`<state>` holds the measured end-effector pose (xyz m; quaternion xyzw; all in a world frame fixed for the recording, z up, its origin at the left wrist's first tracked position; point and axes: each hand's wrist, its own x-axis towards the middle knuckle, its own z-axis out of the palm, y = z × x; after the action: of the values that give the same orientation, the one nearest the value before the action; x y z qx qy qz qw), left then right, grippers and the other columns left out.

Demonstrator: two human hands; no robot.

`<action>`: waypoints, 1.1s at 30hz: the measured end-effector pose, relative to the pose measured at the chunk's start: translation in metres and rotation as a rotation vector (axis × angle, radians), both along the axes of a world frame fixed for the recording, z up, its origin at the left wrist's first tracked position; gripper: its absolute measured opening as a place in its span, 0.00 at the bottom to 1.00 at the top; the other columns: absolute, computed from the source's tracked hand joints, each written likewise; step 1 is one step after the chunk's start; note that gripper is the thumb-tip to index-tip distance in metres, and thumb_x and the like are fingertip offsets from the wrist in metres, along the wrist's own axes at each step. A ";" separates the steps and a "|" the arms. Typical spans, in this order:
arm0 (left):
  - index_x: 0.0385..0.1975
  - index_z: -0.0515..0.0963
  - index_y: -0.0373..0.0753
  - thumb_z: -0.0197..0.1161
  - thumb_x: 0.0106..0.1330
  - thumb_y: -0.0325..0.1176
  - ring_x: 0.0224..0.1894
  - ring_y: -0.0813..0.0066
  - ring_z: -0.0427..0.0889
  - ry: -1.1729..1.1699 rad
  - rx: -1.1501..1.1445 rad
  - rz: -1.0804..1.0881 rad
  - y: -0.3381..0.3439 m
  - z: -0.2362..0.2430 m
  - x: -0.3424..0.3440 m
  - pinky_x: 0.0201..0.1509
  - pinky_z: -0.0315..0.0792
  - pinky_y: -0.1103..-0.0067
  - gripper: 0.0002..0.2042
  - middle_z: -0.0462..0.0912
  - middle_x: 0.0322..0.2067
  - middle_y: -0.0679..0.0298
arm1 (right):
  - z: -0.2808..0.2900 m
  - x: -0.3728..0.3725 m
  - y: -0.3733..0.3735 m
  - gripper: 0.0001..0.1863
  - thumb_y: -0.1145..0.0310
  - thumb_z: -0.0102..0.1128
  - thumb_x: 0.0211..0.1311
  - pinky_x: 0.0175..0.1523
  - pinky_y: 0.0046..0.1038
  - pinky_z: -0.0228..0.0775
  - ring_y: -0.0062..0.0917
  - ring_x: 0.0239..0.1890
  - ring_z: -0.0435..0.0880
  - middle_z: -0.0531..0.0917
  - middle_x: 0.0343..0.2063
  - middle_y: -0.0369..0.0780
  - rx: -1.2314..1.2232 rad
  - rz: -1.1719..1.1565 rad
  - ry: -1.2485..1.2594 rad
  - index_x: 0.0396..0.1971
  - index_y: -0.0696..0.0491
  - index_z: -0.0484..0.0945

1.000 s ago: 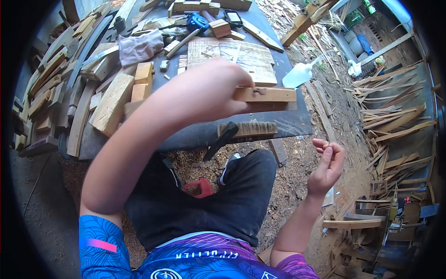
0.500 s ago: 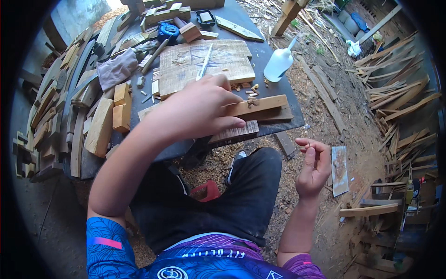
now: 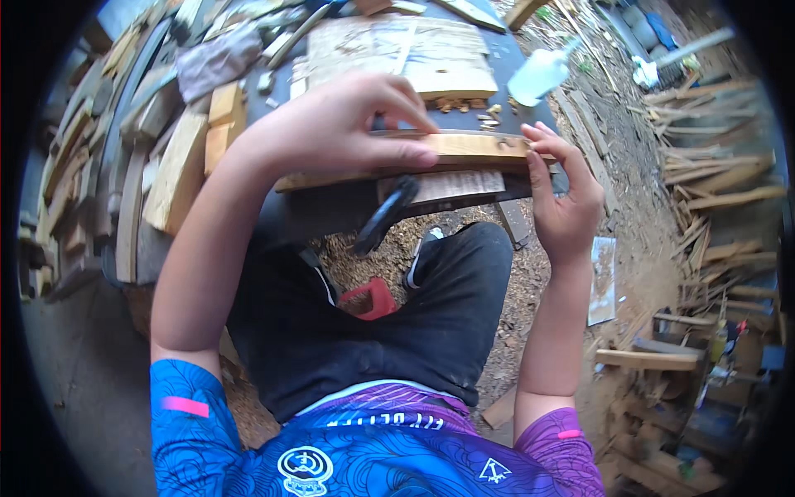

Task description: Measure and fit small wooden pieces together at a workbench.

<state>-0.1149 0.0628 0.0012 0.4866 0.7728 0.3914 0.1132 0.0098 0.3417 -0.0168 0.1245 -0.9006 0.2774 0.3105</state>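
Observation:
A short wooden block (image 3: 480, 147) with a few curled shavings on it lies along the bench's near edge. My left hand (image 3: 352, 128) is closed around its left part, thumb on the near side and fingers over the far side. At its right end, the thumb and fingertips of my right hand (image 3: 567, 199) pinch the block. A darker wooden piece beneath it is partly hidden. Just below, a pale rough-faced strip (image 3: 460, 185) shows at the bench edge, beside a blurred dark handle-like thing (image 3: 385, 217).
Behind the block are a broad marked board (image 3: 356, 50), small wood chips (image 3: 464, 105) and a white squeeze bottle (image 3: 538, 76). A grey cloth (image 3: 217, 65) and wood blocks (image 3: 178, 174) fill the left side. Scrap wood (image 3: 720, 186) is piled at right.
My right hand has moved up and left from beside the bench to the block's right end. The block has turned nearly level across the view, and the whole view has shifted.

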 end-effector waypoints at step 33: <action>0.43 0.87 0.36 0.76 0.62 0.40 0.41 0.63 0.86 0.257 0.142 0.115 -0.006 -0.018 0.014 0.45 0.80 0.71 0.16 0.87 0.38 0.58 | -0.025 -0.010 0.009 0.05 0.79 0.67 0.67 0.68 0.38 0.71 0.35 0.56 0.86 0.90 0.48 0.45 -0.211 0.094 -0.053 0.39 0.57 0.80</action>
<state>-0.1013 0.0571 -0.0168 0.4943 0.7779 0.3854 -0.0441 -0.0005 0.3507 -0.0417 0.1257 -0.8674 0.3882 0.2847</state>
